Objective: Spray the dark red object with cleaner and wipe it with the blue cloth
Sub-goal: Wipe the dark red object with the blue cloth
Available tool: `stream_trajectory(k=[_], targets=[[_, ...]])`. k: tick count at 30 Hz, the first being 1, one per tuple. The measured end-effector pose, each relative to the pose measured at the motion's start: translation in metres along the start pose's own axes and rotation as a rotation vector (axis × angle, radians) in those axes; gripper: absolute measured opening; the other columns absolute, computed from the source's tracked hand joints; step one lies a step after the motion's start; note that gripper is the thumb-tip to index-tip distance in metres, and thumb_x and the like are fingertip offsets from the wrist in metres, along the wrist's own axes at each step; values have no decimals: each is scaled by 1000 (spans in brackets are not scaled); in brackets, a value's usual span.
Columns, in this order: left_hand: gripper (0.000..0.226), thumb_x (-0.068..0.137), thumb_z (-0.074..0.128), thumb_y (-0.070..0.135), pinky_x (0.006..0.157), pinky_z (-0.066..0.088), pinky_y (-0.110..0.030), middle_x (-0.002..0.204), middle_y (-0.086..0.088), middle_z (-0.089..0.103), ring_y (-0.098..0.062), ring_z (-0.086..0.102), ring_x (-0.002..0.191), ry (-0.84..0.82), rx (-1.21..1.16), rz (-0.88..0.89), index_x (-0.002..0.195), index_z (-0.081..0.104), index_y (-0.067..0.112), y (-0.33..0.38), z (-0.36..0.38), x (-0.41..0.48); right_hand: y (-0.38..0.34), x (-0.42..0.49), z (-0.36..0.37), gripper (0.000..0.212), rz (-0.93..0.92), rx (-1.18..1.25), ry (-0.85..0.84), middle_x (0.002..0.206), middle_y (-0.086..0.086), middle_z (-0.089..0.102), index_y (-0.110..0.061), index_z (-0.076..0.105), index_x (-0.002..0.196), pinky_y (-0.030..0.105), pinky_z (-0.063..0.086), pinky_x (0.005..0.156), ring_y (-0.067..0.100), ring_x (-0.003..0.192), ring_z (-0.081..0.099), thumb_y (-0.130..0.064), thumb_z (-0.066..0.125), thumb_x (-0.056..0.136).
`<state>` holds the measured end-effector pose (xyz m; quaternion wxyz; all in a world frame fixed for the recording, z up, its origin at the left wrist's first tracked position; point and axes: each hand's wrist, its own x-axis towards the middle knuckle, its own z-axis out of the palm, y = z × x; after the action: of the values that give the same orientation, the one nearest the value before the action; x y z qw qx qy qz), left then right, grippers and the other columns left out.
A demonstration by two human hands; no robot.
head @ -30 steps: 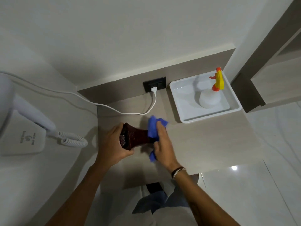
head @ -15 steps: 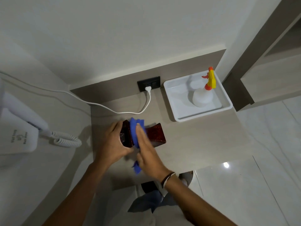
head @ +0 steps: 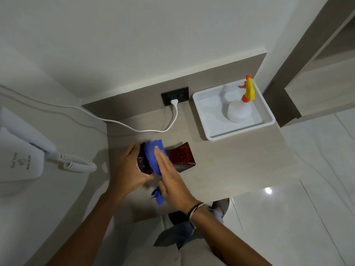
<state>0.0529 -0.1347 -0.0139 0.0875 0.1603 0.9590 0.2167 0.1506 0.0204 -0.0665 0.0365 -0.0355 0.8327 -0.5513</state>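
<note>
The blue cloth and both hands cover the dark red object's left half; the hair dryer's lettering is illegible.

Head-worn wide-angle camera looking steeply down onto a counter from close above.

It is facing forward toward the wall behind the counter, sitting near enough that both forearms are reaching in from the bottom edge; the white tray is lying toward the upper right, the wall-mounted hair dryer is bending at the left edge, and the tiled floor is showing at lower right. Only this single view is given.
</note>
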Motion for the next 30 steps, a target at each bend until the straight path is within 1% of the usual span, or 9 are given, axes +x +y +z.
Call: stream_trajectory(k=[4, 8, 10, 13, 16, 21, 24, 26, 30], targets=[[91, 47, 93, 39, 77, 46, -28, 114, 3, 62, -23, 65, 98, -1, 30, -12, 129, 61, 17, -1, 2, -4, 55, -8, -43, 82, 229, -138, 84, 180, 6, 5, -8, 12, 170, 52, 16, 136, 29, 169, 8, 12, 38, 96], [78, 51, 92, 47, 76, 47, -26, 107, 9, 63, -9, 60, 91, 24, -71, -80, 120, 65, 25, 4, -1, 4, 74, 0, -68, 79, 423, 179, 225, 169, 12, 39, -5, 30, 166, 32, 33, 129, 21, 153, 45, 22, 45, 94], [67, 56, 97, 45, 69, 46, -10, 98, 18, 66, 4, 65, 84, 20, -176, -161, 113, 65, 32, 4, -4, 6, 74, 1, -72, 73, 505, 365, 248, 154, 9, 55, -10, 42, 160, 20, 51, 113, 11, 136, 61, 21, 43, 94], [69, 69, 90, 58, 71, 44, -1, 106, 33, 69, 21, 62, 96, -2, -349, -246, 129, 58, 45, 8, -8, 10, 69, 5, -73, 66, 614, 603, 282, 146, 14, 63, -12, 49, 156, 41, 59, 111, 33, 131, 66, 18, 40, 98], [105, 78, 75, 76, 98, 43, -20, 148, 20, 54, 3, 52, 125, -160, -341, -225, 164, 20, 50, 6, -12, 16, 63, 19, -72, 55, 670, 758, 325, 140, 29, 64, -14, 60, 142, 65, 54, 110, 46, 118, 69, 16, 40, 100], [146, 54, 99, 62, 123, 40, -48, 167, 4, 38, -17, 44, 151, -362, -350, -146, 166, 6, 47, -6, -14, 15, 59, 35, -78, 50, 723, 731, 376, 118, 27, 69, -28, 66, 109, 74, 54, 100, 40, 99, 67, 14, 39, 99], [130, 60, 101, 43, 114, 48, -49, 157, -2, 48, -21, 54, 139, -263, -234, -150, 164, 22, 40, -8, -10, 13, 52, 38, -79, 51, 635, 554, 340, 134, 25, 68, -18, 64, 131, 63, 54, 110, 39, 116, 70, 14, 40, 99], [115, 59, 98, 37, 108, 50, -47, 146, -4, 55, -26, 56, 132, -138, -90, -88, 157, 38, 28, -9, -6, 13, 46, 36, -72, 64, 575, 347, 325, 155, 21, 56, -5, 46, 158, 52, 42, 125, 37, 142, 57, 16, 43, 98], [85, 52, 93, 33, 81, 50, -29, 118, 9, 61, -15, 61, 108, -38, -54, -18, 128, 54, 28, -7, -1, 11, 17, 25, -43, 82, 259, 149, 303, 176, 11, 27, -6, 23, 169, 41, 27, 135, 25, 162, 32, 19, 47, 94]])
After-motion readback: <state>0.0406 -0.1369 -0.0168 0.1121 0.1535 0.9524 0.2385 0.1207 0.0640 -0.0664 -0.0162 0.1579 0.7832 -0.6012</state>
